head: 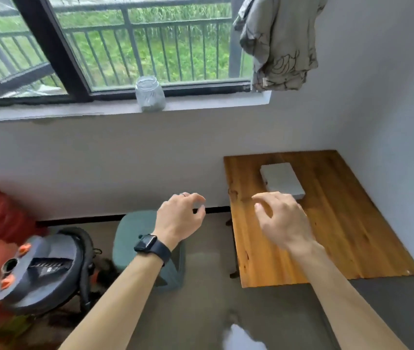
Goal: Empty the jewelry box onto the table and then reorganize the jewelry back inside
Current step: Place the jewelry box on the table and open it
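A pale, flat jewelry box (282,180) is seen lying closed on the wooden bench (339,236), toward the far end near the wall; whatever is kept inside is hidden by the lid. A glass jar (149,94) is set on the window sill (74,109); something pale is suggested in its lower part, but it is too blurred to be named. A grey backpack (47,269) is left on the floor at lower left, its outline smeared, and a red shape beside it is cut off by the frame.

The right hand (281,218) is held over the bench just in front of the box, whose near edge is covered by the knuckles — whether contact is made cannot be told. Its fingers (264,198) are loosely curled and released, with nothing grasped. The left hand (179,218), marked by a ring (182,194) and a dark watch (147,243) at the wrist, is held off the bench's left side above a green stool (135,231), apart from the box — its fingers likewise relaxed and empty.
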Demonstrator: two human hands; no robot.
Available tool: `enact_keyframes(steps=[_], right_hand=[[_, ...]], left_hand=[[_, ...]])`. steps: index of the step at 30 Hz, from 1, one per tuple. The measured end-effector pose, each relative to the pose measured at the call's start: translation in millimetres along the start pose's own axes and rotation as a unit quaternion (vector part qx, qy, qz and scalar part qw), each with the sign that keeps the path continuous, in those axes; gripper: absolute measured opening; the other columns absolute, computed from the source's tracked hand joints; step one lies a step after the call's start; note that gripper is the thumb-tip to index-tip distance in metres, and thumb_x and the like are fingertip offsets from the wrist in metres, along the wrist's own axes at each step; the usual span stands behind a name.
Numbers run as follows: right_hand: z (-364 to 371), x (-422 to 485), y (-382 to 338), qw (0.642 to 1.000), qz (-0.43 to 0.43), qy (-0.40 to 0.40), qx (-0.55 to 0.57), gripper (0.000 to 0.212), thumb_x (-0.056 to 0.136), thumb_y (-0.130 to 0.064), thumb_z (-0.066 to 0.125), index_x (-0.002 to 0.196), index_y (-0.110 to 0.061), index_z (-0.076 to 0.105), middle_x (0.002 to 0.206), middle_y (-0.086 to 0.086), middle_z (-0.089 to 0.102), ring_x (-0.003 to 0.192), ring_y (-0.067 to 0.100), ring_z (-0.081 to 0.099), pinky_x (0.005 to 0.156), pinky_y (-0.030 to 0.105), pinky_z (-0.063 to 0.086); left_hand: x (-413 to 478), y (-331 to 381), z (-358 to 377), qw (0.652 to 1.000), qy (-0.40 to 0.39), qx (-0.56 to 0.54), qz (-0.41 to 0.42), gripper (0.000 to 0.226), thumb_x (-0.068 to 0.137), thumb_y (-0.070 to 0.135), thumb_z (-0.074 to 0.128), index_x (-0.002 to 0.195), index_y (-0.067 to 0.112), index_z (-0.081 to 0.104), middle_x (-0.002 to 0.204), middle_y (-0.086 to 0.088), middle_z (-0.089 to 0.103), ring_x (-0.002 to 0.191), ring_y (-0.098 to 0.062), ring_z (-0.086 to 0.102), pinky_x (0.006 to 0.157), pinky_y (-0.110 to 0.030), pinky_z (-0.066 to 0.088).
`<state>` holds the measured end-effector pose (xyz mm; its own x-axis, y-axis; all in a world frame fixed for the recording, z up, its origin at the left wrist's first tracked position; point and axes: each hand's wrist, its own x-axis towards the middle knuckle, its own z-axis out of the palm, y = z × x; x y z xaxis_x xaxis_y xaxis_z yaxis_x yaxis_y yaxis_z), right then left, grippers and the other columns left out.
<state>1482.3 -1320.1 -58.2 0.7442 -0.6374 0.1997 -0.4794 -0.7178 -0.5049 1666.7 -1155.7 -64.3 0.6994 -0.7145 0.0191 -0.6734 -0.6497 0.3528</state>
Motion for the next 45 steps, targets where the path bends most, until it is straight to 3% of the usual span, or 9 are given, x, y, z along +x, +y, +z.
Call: enact_keyframes(steps=[5, 11, 16, 20, 25, 34, 40, 45], right_hand=[[28.9, 58.5, 42.0, 0.996, 0.067, 0.016, 0.058, 0.024, 0.099, -0.037, 0.052, 0.12, -0.035, 0.065, 0.123, -0.013, 0.064, 0.115, 0.007, 0.055, 0.091, 0.025, 0.052], [39.7, 105.2, 85.9, 0.984, 0.154, 0.042, 0.086, 0.022, 0.098, -0.035, 0.054, 0.117, -0.036, 0.066, 0.12, -0.016, 0.065, 0.108, 0.003, 0.056, 0.079, 0.009, 0.043], [44.7, 130.5, 117.1, 0.973, 0.226, 0.046, 0.028, 0.027, 0.099, -0.037, 0.051, 0.122, -0.032, 0.065, 0.123, -0.013, 0.065, 0.111, 0.006, 0.054, 0.08, 0.015, 0.047], [53.8, 150.6, 140.8, 0.954, 0.29, 0.069, -0.018, 0.031, 0.1, -0.036, 0.049, 0.125, -0.029, 0.064, 0.125, -0.01, 0.065, 0.117, 0.013, 0.053, 0.087, 0.03, 0.054], [73.6, 169.3, 156.3, 0.91, 0.396, 0.103, -0.061, 0.034, 0.1, -0.034, 0.048, 0.128, -0.025, 0.063, 0.128, -0.007, 0.063, 0.119, 0.018, 0.051, 0.092, 0.037, 0.053], [115.0, 202.5, 155.6, 0.813, 0.549, 0.167, -0.1, 0.031, 0.099, -0.033, 0.053, 0.126, -0.024, 0.066, 0.125, -0.003, 0.067, 0.116, 0.023, 0.058, 0.097, 0.038, 0.049], [165.0, 209.7, 179.0, 0.798, 0.573, 0.166, -0.088, 0.032, 0.099, -0.031, 0.054, 0.127, -0.023, 0.065, 0.124, -0.002, 0.067, 0.114, 0.021, 0.057, 0.093, 0.035, 0.048], [222.1, 203.5, 211.1, 0.794, 0.573, 0.189, -0.079, 0.033, 0.098, -0.031, 0.054, 0.128, -0.023, 0.064, 0.125, -0.002, 0.067, 0.114, 0.021, 0.057, 0.093, 0.036, 0.049]], left_hand=[[105.1, 10.1, 31.8, 0.998, -0.045, 0.007, 0.046, 0.028, 0.096, 0.041, 0.05, 0.121, 0.04, 0.063, 0.12, 0.013, 0.064, 0.113, -0.016, 0.058, 0.086, -0.031, 0.05], [205.0, 44.3, 48.6, 0.99, -0.085, -0.022, 0.112, 0.028, 0.096, 0.034, 0.051, 0.119, 0.039, 0.066, 0.12, 0.014, 0.066, 0.114, -0.015, 0.058, 0.085, -0.03, 0.048], [279.6, 65.0, 80.9, 0.969, -0.134, 0.057, 0.201, 0.032, 0.095, 0.032, 0.05, 0.122, 0.037, 0.066, 0.123, 0.01, 0.067, 0.108, -0.02, 0.061, 0.083, -0.031, 0.048], [336.9, 90.7, 121.0, 0.934, -0.163, 0.093, 0.305, 0.032, 0.097, 0.033, 0.049, 0.123, 0.034, 0.067, 0.124, 0.008, 0.068, 0.108, -0.02, 0.062, 0.087, -0.033, 0.048], [398.1, 131.6, 173.7, 0.867, -0.208, 0.118, 0.436, 0.035, 0.099, 0.036, 0.043, 0.126, 0.032, 0.064, 0.12, 0.006, 0.068, 0.11, -0.02, 0.06, 0.089, -0.031, 0.043], [460.6, 180.0, 225.6, 0.756, -0.262, 0.129, 0.586, 0.038, 0.1, 0.037, 0.043, 0.133, 0.033, 0.062, 0.129, 0.003, 0.065, 0.119, -0.023, 0.057, 0.101, -0.035, 0.042], [468.5, 171.2, 275.4, 0.725, -0.271, 0.15, 0.615, 0.039, 0.099, 0.038, 0.043, 0.134, 0.032, 0.061, 0.137, 0.005, 0.061, 0.125, -0.022, 0.053, 0.106, -0.038, 0.038], [474.6, 155.4, 325.5, 0.717, -0.262, 0.135, 0.632, 0.036, 0.098, 0.036, 0.047, 0.13, 0.032, 0.063, 0.133, 0.006, 0.064, 0.12, -0.024, 0.056, 0.103, -0.04, 0.043]])
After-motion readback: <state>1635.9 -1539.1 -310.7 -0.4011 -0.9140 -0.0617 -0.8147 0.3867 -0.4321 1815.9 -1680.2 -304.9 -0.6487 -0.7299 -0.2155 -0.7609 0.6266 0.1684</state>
